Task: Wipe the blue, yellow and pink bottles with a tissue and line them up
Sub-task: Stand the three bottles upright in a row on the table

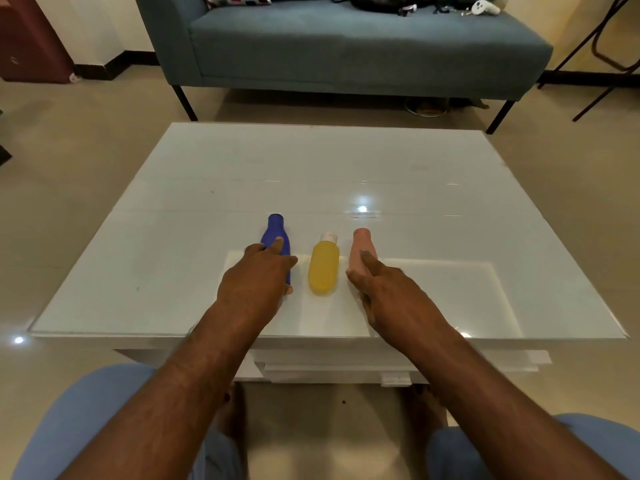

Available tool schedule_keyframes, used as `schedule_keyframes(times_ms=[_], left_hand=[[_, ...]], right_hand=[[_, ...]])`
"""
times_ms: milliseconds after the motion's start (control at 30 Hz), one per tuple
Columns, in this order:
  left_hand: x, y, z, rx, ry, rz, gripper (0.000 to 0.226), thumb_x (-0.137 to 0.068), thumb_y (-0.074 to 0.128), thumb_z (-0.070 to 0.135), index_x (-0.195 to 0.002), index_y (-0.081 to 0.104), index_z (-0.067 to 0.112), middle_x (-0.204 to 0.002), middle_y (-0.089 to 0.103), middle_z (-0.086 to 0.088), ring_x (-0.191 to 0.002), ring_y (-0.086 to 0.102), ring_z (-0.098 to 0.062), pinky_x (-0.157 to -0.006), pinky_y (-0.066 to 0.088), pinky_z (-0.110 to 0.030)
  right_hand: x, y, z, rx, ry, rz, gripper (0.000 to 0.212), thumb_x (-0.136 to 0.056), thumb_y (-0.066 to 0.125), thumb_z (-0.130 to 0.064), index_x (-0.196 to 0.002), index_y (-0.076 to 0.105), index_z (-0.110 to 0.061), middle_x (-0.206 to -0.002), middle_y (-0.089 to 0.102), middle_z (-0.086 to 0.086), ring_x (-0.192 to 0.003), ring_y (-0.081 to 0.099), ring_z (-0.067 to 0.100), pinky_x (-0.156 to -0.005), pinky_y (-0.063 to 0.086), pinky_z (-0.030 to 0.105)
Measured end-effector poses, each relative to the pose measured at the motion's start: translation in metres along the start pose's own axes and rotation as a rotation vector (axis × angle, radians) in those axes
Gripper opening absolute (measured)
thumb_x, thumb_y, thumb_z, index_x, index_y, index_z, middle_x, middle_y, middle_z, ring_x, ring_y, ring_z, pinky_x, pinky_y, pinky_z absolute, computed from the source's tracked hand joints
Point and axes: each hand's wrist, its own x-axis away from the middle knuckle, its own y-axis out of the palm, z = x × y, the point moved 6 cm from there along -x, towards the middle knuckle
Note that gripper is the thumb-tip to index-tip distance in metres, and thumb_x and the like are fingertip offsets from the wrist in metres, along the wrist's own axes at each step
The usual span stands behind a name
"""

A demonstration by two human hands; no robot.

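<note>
Sofa beyond white table. Left hand grasps blue bottle; right hand grasps pink bottle. Yellow bottle lies between them, untouched. All three in row near front edge.

Head view, indoor light, warm and moderately dim; colour cast yellowish on floor and walls. Source overhead: small bright specular spot on the glossy white table top, fainter streak reflections beside it. Two more glare points, one at the table's near left corner on the floor, one at the near edge right. Shadows soft and weak; darker patch beneath the sofa. Wide-angle distortion: table edges splay outward, the forearms stretch toward the bottom corners. Centre reasonably sharp; overall slightly soft, compression smear on the far items on the sofa.
</note>
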Motion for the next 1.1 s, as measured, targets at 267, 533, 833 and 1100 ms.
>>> schedule_keyframes(times_ms=[267,533,833,1100], left_hand=[[0.008,-0.015,0.014,0.014,0.042,0.114,0.066,-0.096,0.063,0.045,-0.155,0.036,0.032,-0.168,0.024,0.003,-0.153,0.023,-0.026,-0.116,0.035,-0.043],[0.003,-0.012,0.035,0.057,0.119,0.194,0.045,-0.101,0.057,0.041,-0.145,0.053,0.03,-0.148,0.056,0.006,-0.135,0.048,-0.019,-0.108,0.042,-0.035],[-0.007,-0.006,0.036,0.038,0.065,0.196,0.046,-0.101,0.055,0.046,-0.144,0.053,0.029,-0.137,0.062,0.002,-0.129,0.053,-0.02,-0.105,0.045,-0.035],[-0.002,-0.014,0.037,0.056,0.055,0.264,0.044,-0.1,0.058,0.045,-0.14,0.057,0.027,-0.133,0.066,0.003,-0.127,0.055,-0.019,-0.105,0.045,-0.035]], right_hand=[[0.004,-0.009,0.001,0.023,-0.008,0.005,0.067,-0.103,0.059,-0.025,-0.161,0.025,-0.027,-0.148,0.055,0.001,-0.115,0.065,0.021,-0.1,0.055,0.031],[0.01,-0.019,0.025,0.055,0.085,0.02,0.051,-0.106,0.052,-0.028,-0.156,0.042,-0.038,-0.174,0.019,-0.004,-0.146,0.047,0.028,-0.115,0.044,0.04],[0.019,-0.025,0.033,0.041,0.117,0.021,0.047,-0.108,0.047,-0.032,-0.154,0.044,-0.04,-0.173,0.021,-0.004,-0.145,0.047,0.031,-0.112,0.043,0.04],[0.03,-0.044,0.044,-0.08,0.2,0.035,0.048,-0.105,0.054,-0.043,-0.152,0.049,-0.035,-0.164,0.042,-0.007,-0.149,0.043,0.019,-0.119,0.035,0.036]])
